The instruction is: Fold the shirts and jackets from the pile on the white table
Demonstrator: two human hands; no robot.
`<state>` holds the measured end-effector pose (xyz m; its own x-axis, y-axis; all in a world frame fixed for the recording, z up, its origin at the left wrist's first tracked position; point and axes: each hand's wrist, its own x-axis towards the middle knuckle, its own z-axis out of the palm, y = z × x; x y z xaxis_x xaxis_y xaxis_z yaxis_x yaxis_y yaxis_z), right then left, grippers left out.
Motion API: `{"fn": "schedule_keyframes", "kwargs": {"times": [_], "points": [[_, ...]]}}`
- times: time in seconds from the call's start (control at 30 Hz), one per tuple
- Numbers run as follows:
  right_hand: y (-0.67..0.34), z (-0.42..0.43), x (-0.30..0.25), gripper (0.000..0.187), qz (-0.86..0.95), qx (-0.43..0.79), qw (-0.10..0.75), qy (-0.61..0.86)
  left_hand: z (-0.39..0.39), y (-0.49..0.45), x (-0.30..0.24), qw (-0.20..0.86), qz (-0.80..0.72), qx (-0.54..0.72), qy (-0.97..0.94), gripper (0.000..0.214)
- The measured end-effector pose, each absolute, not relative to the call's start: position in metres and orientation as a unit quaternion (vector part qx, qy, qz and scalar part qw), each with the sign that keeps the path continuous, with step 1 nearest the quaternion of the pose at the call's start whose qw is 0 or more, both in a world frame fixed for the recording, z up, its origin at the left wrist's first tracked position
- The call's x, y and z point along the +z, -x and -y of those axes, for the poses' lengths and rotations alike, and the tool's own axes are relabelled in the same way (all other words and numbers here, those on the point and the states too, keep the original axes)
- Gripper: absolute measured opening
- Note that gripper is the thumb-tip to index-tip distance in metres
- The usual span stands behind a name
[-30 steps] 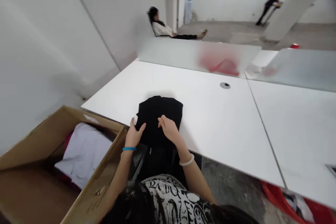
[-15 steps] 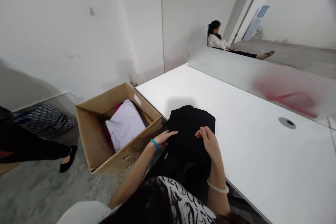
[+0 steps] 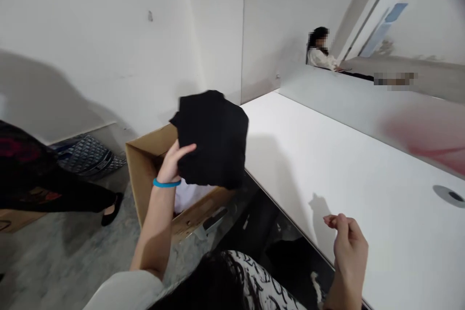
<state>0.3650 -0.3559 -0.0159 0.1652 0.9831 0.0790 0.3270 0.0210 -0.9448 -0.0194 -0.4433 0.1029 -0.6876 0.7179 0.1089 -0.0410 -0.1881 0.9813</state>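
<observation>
My left hand [image 3: 174,162] grips a folded black garment [image 3: 212,140] from below and holds it up in the air. The garment hangs over the near corner of a brown cardboard box [image 3: 143,169] and hides most of the box's opening. A white garment [image 3: 189,196] shows in the box under it. My right hand [image 3: 347,247] is raised empty, fingers loosely curled, just over the near edge of the white table [image 3: 327,121].
At the left, a person in dark clothes [image 3: 36,174] stands on the concrete floor beside a woven bag [image 3: 89,155]. A frosted divider [image 3: 363,101] with a red smear runs along the table's far side, and a seated person [image 3: 319,48] is beyond it.
The black garment has left the table, lifted in my left hand toward the box. My right hand has let go and moved away. My view has turned further left.
</observation>
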Motion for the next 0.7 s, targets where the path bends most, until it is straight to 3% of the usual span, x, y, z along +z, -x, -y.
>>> {"fn": "schedule_keyframes", "kwargs": {"times": [0.13, 0.37, 0.7], "points": [[-0.356, 0.34, -0.025, 0.04, 0.583, 0.354, 0.383, 0.623, 0.452, 0.087, 0.065, 0.196, -0.612, 0.741, -0.194, 0.045], [-0.341, 0.323, -0.041, 0.043, 0.643, 0.365, 0.249, 0.626, 0.446, 0.164, -0.018, 0.278, -0.584, 0.762, -0.028, 0.03], [-0.344, 0.327, -0.046, 0.046, 0.61, 0.36, 0.235, 0.666, 0.481, 0.166, -0.129, 0.318, -0.682, 0.653, 0.083, 0.026]]}}
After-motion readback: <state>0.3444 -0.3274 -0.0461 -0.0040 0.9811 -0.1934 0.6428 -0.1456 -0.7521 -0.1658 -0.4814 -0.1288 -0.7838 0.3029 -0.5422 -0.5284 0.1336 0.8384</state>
